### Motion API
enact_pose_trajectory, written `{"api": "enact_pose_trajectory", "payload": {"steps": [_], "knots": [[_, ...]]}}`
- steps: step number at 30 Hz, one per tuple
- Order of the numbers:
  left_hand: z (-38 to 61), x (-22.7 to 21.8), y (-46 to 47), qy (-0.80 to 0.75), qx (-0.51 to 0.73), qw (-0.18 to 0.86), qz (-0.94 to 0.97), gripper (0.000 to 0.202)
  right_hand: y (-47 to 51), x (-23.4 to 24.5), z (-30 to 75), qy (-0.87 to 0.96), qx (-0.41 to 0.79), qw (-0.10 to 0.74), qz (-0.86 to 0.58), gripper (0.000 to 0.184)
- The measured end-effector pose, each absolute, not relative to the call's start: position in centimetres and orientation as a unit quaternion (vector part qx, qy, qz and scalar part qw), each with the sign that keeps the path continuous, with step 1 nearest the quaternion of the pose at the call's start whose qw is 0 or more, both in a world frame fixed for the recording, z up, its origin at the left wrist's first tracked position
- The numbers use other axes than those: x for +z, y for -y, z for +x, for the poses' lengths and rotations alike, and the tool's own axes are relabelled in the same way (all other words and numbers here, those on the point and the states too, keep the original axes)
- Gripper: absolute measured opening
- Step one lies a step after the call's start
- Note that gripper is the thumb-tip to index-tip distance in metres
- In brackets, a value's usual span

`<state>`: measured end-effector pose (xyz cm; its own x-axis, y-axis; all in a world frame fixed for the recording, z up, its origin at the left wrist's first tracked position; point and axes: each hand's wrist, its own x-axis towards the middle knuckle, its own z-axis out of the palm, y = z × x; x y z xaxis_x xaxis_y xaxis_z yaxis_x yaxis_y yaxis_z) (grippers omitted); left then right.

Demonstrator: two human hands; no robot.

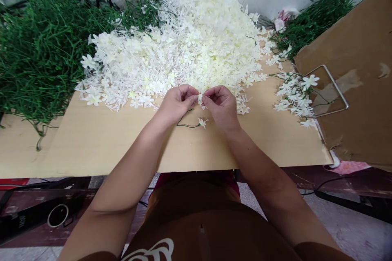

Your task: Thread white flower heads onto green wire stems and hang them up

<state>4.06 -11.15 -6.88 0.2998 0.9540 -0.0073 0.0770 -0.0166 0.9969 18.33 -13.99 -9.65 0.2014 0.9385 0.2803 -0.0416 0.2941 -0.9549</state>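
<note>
My left hand and my right hand meet over the near middle of the table, both with fingers pinched. Between their fingertips is a small white artificial flower, partly covered by the fingers. Just below them a thin green stem curves from beneath my left hand to another white artificial flower. Whether that stem joins the held flower is hidden. Right behind my hands rises a large heap of loose white and pale yellow artificial flowers.
Tangled green plastic stems fill the left side, with a second bunch at back right. Several stemmed white flowers lie by a bent metal wire frame against a cardboard sheet. The wooden tabletop ends near my body.
</note>
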Motion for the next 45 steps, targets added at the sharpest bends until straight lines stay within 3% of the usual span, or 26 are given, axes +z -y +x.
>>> {"api": "enact_pose_trajectory", "payload": {"steps": [8,14,20,24,38,45], "knots": [[3.9,-6.6,11.3,-0.414,0.392,0.609,0.551,0.010,15.0,-9.6,17.6,0.603,0.209,0.618,-0.459,0.010],[3.9,-5.9,11.4,-0.408,0.386,0.635,0.531,0.013,14.9,-9.5,17.6,0.573,0.284,0.623,-0.451,0.010],[3.8,-5.5,11.4,-0.419,0.388,0.635,0.520,0.014,14.7,-9.7,18.3,0.509,0.373,0.618,-0.470,0.034],[3.8,-5.6,11.3,-0.419,0.383,0.631,0.529,0.012,14.5,-9.4,18.8,0.498,0.443,0.595,-0.449,0.036],[4.2,-7.0,11.4,-0.396,0.427,0.527,0.619,0.027,15.0,-8.8,18.0,0.488,0.368,0.618,-0.495,0.022],[4.5,-7.4,11.5,-0.430,0.425,0.443,0.662,0.010,15.1,-9.2,17.8,0.514,0.295,0.617,-0.517,0.012]]}}
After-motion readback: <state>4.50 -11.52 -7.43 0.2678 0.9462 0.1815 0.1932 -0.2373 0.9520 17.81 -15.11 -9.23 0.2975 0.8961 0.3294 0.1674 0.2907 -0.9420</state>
